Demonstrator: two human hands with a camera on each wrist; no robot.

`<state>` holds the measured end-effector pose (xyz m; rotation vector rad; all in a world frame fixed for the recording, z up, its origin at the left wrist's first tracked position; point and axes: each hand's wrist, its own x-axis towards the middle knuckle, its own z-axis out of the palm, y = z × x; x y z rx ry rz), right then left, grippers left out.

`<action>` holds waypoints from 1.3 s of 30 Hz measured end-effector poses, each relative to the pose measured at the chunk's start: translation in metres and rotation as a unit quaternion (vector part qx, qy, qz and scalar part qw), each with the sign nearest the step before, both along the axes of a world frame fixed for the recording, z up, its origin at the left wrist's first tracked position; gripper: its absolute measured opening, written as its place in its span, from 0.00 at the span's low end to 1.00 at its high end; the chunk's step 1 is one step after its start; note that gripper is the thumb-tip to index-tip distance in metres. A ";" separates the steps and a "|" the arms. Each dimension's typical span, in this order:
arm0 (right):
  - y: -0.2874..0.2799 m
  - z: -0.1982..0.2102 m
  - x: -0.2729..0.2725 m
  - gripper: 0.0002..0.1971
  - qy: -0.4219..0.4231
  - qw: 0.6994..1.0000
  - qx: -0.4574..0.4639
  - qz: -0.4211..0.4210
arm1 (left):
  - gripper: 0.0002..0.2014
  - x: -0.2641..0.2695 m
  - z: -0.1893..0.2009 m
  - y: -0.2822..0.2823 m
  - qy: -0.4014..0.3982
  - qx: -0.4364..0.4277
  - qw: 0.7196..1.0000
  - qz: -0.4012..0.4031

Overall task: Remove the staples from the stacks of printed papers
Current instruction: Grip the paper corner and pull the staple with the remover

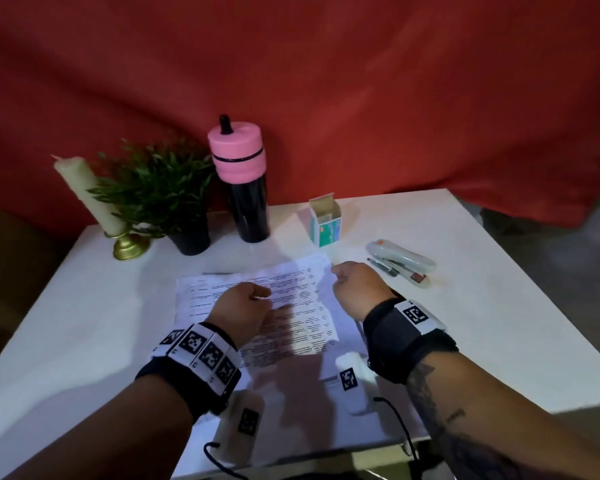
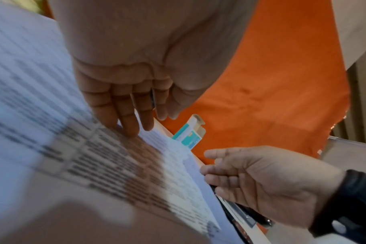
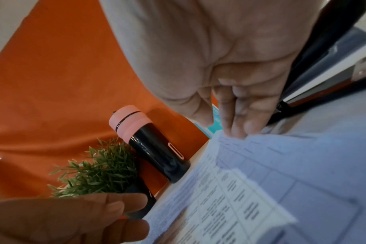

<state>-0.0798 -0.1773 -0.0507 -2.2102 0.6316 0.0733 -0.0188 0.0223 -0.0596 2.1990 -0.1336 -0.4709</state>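
A stack of printed papers (image 1: 291, 317) lies in the middle of the white table (image 1: 482, 323). My left hand (image 1: 253, 296) rests on the sheets, and its straight fingers (image 2: 125, 125) press down on the top page. My right hand (image 1: 340, 275) is at the stack's far right corner. Its straight fingertips (image 3: 236, 132) touch the raised corner of the papers (image 3: 261, 165), with the thumb held a little apart. No staple shows in any view. A white stapler (image 1: 400, 263) lies just right of my right hand.
An open green and white staple box (image 1: 324, 221) stands behind the papers. A black bottle with a pink lid (image 1: 243, 181), a potted plant (image 1: 163, 195) and a candle on a gold holder (image 1: 90, 199) line the far left. Red cloth hangs behind.
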 end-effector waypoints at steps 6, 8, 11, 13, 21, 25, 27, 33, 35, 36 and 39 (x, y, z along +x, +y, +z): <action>0.010 0.002 0.007 0.11 0.014 0.997 -0.059 -0.049 | 0.09 0.002 -0.014 0.022 0.043 -0.044 0.998 -0.017; 0.013 0.004 0.006 0.14 0.010 0.996 -0.057 -0.071 | 0.10 0.002 -0.015 0.026 0.042 -0.055 0.997 -0.033; 0.019 0.003 0.003 0.16 -0.027 0.994 -0.033 -0.103 | 0.11 0.003 -0.016 0.031 0.029 -0.040 0.997 -0.062; 0.022 0.003 0.001 0.17 -0.046 0.993 0.012 -0.107 | 0.12 0.003 -0.018 0.033 0.030 -0.036 0.996 -0.078; -0.012 0.004 -0.009 0.08 -0.113 0.961 0.237 -0.090 | 0.26 0.022 0.009 0.039 -0.242 0.087 0.956 0.140; -0.027 0.011 -0.010 0.13 -0.129 0.941 0.306 -0.057 | 0.37 0.046 0.028 0.058 -0.106 -0.109 0.961 0.233; -0.031 0.012 -0.007 0.12 -0.120 0.949 0.288 -0.050 | 0.30 0.053 0.032 0.060 -0.019 -0.183 0.963 0.198; -0.045 0.018 0.000 0.17 0.077 0.979 -0.173 0.075 | 0.10 0.044 0.040 0.059 -0.027 -0.243 0.960 0.138; -0.046 0.018 -0.004 0.19 0.143 0.953 -0.245 0.102 | 0.06 0.041 0.045 0.060 -0.050 -0.232 0.960 0.150; -0.047 0.017 -0.005 0.19 0.175 0.946 -0.251 0.103 | 0.06 0.039 0.047 0.061 -0.059 -0.233 0.958 0.155; -0.048 0.008 -0.008 0.15 0.234 0.930 -0.275 0.070 | 0.05 0.031 0.053 0.063 -0.081 -0.248 0.951 0.165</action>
